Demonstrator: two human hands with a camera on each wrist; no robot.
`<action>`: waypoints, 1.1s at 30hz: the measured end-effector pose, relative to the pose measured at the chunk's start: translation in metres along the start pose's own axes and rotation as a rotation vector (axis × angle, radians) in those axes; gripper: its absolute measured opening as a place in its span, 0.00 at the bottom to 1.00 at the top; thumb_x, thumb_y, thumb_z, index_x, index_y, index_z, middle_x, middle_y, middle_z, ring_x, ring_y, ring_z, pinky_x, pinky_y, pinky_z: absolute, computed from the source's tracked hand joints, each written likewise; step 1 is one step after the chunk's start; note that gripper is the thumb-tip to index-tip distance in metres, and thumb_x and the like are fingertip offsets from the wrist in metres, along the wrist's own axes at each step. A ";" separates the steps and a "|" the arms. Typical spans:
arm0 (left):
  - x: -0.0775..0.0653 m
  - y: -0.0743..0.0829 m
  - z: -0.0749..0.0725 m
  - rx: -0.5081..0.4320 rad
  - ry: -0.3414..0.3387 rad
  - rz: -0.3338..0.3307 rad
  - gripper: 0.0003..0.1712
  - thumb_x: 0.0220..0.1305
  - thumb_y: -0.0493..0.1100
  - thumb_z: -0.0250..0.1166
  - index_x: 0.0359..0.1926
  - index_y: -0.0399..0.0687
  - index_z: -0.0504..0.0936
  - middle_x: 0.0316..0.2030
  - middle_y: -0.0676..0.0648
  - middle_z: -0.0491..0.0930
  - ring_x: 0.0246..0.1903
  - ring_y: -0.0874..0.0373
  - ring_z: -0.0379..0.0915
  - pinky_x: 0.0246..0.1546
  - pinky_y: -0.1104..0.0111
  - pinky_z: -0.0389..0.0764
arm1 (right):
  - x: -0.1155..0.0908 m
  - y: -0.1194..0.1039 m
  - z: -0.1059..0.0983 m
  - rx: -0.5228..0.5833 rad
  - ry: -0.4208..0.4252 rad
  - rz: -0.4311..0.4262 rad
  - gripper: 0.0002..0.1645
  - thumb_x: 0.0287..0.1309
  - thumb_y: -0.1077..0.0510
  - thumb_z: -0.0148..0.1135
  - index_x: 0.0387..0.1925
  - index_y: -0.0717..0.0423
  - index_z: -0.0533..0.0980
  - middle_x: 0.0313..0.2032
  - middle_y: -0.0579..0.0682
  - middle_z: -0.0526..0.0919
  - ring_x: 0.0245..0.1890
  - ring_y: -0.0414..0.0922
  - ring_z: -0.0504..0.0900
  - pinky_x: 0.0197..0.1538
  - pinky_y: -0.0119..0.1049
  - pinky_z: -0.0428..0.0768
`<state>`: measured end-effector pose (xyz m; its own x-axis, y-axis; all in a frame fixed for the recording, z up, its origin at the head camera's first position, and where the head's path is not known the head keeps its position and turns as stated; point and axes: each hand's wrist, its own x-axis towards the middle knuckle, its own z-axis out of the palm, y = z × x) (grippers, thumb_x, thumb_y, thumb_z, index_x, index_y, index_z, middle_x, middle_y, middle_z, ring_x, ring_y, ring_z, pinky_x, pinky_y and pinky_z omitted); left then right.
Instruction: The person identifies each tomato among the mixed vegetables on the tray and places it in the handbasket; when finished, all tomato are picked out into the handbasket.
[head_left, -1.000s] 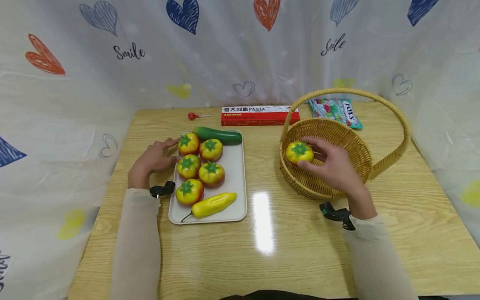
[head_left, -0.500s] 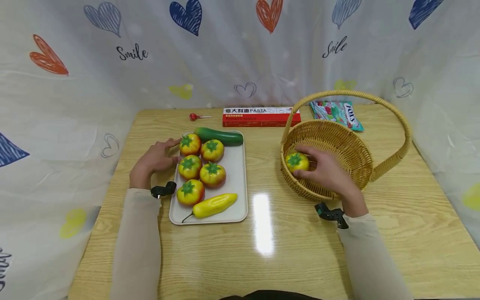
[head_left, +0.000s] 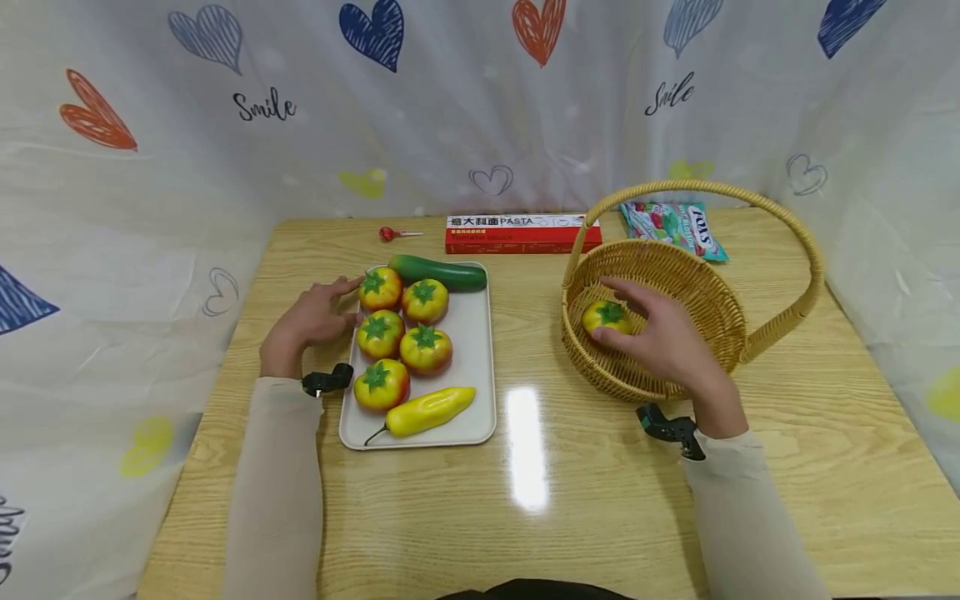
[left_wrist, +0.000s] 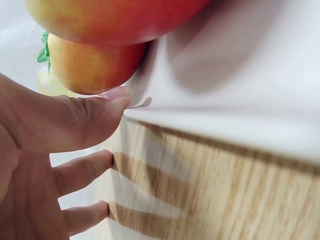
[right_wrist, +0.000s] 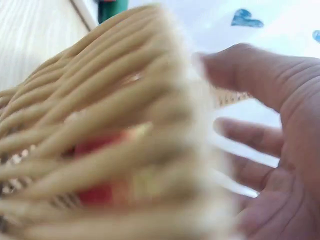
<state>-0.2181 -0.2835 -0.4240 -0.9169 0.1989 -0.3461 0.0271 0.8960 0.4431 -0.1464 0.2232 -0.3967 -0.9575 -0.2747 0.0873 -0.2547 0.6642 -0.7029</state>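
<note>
Right hand [head_left: 663, 337] spread, empty, over tomato [head_left: 603, 314] in basket [head_left: 678, 268]: release step, seemingly (left hand [head_left: 309, 317] loose, empty, by tray [head_left: 474, 350]). Next, presumably: lift clear.

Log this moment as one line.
Right hand: by tomato in wicker basket; left hand: at left rim of tray; on tray: five tomatoes

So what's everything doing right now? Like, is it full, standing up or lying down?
Basket: upright, handle up, one tomato inside.
Tray: flat, holding five tomatoes, a green cucumber and a yellow pepper.
Right hand: reaching into the basket; touching its tomato or not, can't tell.
Left hand: spread out at the tray's edge.
Pasta box: lying down.
Candy bag: lying down; sealed or not, can't tell.
Lollipop: lying down.
</note>
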 end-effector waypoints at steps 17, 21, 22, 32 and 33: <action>0.004 -0.001 -0.002 -0.001 0.001 0.013 0.40 0.71 0.48 0.59 0.79 0.56 0.54 0.79 0.36 0.43 0.76 0.26 0.33 0.71 0.32 0.42 | 0.041 -0.087 0.035 0.366 -0.075 -0.334 0.36 0.50 0.55 0.79 0.62 0.44 0.79 0.59 0.40 0.83 0.61 0.43 0.80 0.67 0.40 0.76; 0.003 0.001 -0.002 -0.012 0.002 0.016 0.40 0.71 0.47 0.60 0.79 0.55 0.54 0.79 0.36 0.43 0.76 0.28 0.36 0.72 0.33 0.45 | 0.053 -0.101 0.058 0.480 -0.133 -0.331 0.35 0.49 0.55 0.79 0.61 0.48 0.80 0.58 0.43 0.84 0.60 0.42 0.81 0.66 0.41 0.76; 0.003 0.002 -0.002 -0.016 -0.001 0.016 0.40 0.71 0.47 0.60 0.79 0.55 0.54 0.79 0.36 0.43 0.76 0.28 0.36 0.72 0.33 0.45 | 0.055 -0.103 0.064 0.494 -0.150 -0.328 0.34 0.50 0.55 0.79 0.61 0.48 0.80 0.57 0.43 0.84 0.60 0.42 0.81 0.66 0.40 0.76; 0.000 0.001 -0.001 -0.002 -0.002 0.012 0.41 0.70 0.49 0.60 0.79 0.55 0.54 0.79 0.35 0.44 0.76 0.27 0.35 0.72 0.33 0.44 | 0.069 -0.102 0.117 0.369 -0.298 -0.256 0.39 0.50 0.38 0.76 0.63 0.44 0.78 0.59 0.46 0.84 0.58 0.41 0.82 0.63 0.35 0.79; -0.001 0.001 -0.001 -0.005 -0.003 0.010 0.41 0.70 0.49 0.60 0.79 0.56 0.54 0.79 0.35 0.44 0.76 0.26 0.35 0.72 0.32 0.43 | 0.070 -0.101 0.121 0.348 -0.312 -0.249 0.41 0.50 0.37 0.75 0.64 0.45 0.77 0.59 0.46 0.83 0.58 0.41 0.82 0.62 0.36 0.79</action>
<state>-0.2179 -0.2833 -0.4229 -0.9154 0.2090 -0.3441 0.0341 0.8919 0.4509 -0.1709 0.0530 -0.4046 -0.7744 -0.6240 0.1040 -0.3585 0.2974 -0.8849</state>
